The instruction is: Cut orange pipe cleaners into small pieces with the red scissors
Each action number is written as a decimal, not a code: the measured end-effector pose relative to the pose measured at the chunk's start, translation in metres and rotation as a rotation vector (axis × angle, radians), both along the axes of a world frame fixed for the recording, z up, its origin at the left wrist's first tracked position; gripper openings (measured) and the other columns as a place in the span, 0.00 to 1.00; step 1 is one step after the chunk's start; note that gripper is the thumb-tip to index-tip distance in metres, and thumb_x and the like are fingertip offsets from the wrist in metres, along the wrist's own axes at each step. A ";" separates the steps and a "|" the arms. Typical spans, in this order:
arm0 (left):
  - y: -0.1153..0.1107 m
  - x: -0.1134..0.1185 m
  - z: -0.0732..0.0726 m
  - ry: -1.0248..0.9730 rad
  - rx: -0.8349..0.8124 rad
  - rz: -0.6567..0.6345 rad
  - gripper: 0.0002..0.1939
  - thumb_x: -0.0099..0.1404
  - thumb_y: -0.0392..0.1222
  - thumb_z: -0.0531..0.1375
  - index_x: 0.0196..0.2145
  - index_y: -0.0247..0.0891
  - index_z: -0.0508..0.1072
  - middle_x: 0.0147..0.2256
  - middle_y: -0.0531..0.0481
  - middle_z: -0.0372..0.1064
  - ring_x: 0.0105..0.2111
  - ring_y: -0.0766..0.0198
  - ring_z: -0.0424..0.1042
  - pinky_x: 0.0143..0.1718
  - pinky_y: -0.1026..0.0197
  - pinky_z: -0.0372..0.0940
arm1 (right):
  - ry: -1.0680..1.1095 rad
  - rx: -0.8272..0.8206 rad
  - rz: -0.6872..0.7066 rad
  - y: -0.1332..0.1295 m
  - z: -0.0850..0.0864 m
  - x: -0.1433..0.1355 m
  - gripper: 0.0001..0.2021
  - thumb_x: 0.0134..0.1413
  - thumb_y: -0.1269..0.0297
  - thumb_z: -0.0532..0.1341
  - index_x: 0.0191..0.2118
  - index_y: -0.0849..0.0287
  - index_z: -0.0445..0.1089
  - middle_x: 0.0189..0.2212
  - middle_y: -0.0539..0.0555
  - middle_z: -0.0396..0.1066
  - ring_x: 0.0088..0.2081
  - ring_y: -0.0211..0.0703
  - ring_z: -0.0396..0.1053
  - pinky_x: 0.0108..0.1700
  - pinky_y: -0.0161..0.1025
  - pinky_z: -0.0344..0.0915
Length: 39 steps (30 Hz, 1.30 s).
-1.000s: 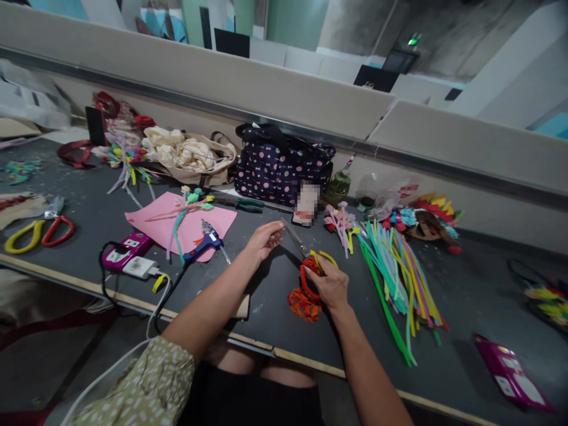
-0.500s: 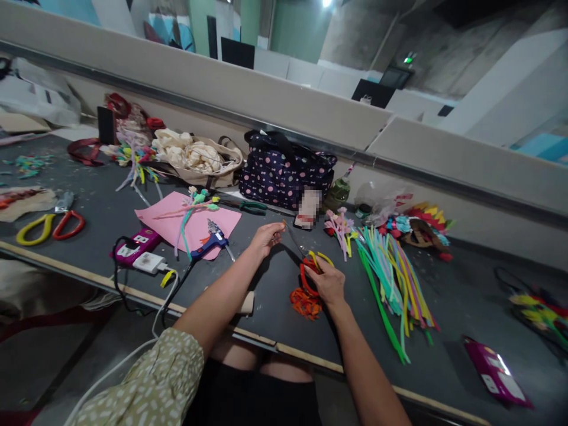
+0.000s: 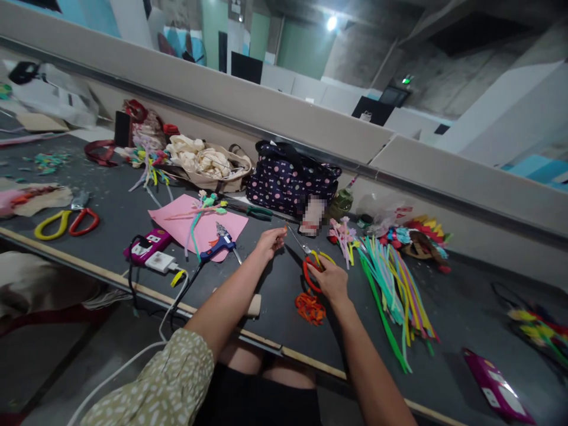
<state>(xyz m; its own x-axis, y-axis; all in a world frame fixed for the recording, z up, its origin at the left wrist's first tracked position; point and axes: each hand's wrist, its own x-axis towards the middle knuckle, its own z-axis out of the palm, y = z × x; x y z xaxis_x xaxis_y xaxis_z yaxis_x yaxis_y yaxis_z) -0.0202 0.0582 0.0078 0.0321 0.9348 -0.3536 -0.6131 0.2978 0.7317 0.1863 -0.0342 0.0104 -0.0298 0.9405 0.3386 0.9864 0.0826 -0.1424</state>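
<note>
My right hand (image 3: pixel 333 278) is closed round the red and yellow handles of a pair of scissors (image 3: pixel 306 249), whose blades are parted and point up and left. Just left of the blade tips, my left hand (image 3: pixel 270 241) pinches a small orange piece (image 3: pixel 285 229), mostly covered by the fingers; its exact kind is too small to make out. Below the scissors lies a pile of small orange cut pieces (image 3: pixel 309 309) on the dark table (image 3: pixel 279 284).
Colourful pipe cleaners (image 3: pixel 390 290) lie right of my right hand. Leftward are a glue gun (image 3: pixel 217 245), pink paper (image 3: pixel 177 219), a purple power strip (image 3: pixel 148 247) with cables, and other scissors (image 3: pixel 73 220). A dark patterned bag (image 3: pixel 284 177) stands behind.
The view has shifted slightly, so the table's contents appear a little lower and mostly further right. Both hands keep nearly the same pose, with the scissor blades still parted near the left fingertips.
</note>
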 end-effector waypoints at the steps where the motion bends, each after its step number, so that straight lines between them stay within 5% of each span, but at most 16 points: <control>1: 0.000 -0.001 0.001 0.000 -0.011 0.033 0.08 0.45 0.37 0.67 0.25 0.33 0.73 0.23 0.50 0.70 0.17 0.75 0.62 0.21 0.70 0.61 | -0.045 -0.015 0.006 0.001 0.003 -0.002 0.25 0.56 0.42 0.54 0.49 0.53 0.71 0.37 0.55 0.76 0.35 0.46 0.74 0.34 0.37 0.62; 8: -0.001 -0.015 0.017 0.055 0.014 0.389 0.03 0.49 0.35 0.61 0.22 0.34 0.69 0.21 0.54 0.66 0.16 0.77 0.59 0.19 0.70 0.55 | -0.252 -0.039 0.111 0.002 0.016 -0.014 0.24 0.57 0.44 0.54 0.48 0.61 0.66 0.36 0.60 0.73 0.35 0.48 0.71 0.33 0.37 0.60; 16: -0.004 -0.015 0.020 0.091 0.056 0.394 0.03 0.48 0.35 0.60 0.23 0.35 0.69 0.20 0.56 0.64 0.16 0.76 0.59 0.19 0.70 0.55 | -0.227 0.027 0.094 -0.009 0.006 0.000 0.21 0.57 0.46 0.56 0.46 0.59 0.68 0.36 0.58 0.73 0.37 0.47 0.70 0.34 0.37 0.60; 25: -0.006 -0.012 0.020 -0.065 0.014 0.039 0.07 0.49 0.34 0.65 0.29 0.33 0.73 0.25 0.50 0.71 0.18 0.74 0.64 0.21 0.70 0.61 | 0.173 0.160 -0.007 -0.009 -0.022 0.014 0.25 0.53 0.45 0.58 0.49 0.59 0.71 0.40 0.58 0.75 0.39 0.47 0.73 0.40 0.40 0.66; 30: -0.009 -0.011 0.026 -0.131 0.040 -0.066 0.06 0.51 0.32 0.65 0.29 0.34 0.73 0.24 0.51 0.71 0.19 0.73 0.65 0.22 0.70 0.62 | 0.330 0.140 -0.028 -0.009 -0.021 0.013 0.27 0.50 0.42 0.58 0.48 0.57 0.73 0.32 0.55 0.76 0.34 0.48 0.74 0.38 0.42 0.68; 39: -0.015 -0.006 0.031 -0.167 0.068 -0.157 0.06 0.53 0.32 0.64 0.30 0.34 0.72 0.25 0.51 0.70 0.20 0.73 0.65 0.23 0.69 0.62 | 0.391 0.194 0.089 -0.012 -0.013 0.007 0.22 0.52 0.47 0.60 0.47 0.57 0.74 0.38 0.56 0.76 0.35 0.44 0.74 0.40 0.40 0.69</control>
<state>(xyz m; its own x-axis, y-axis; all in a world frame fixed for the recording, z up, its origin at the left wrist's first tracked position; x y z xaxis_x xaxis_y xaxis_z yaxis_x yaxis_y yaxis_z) -0.0266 0.0434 0.0390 0.2316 0.9354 -0.2672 -0.6773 0.3522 0.6459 0.1933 -0.0465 -0.0022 0.0579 0.8580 0.5104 0.8490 0.2266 -0.4773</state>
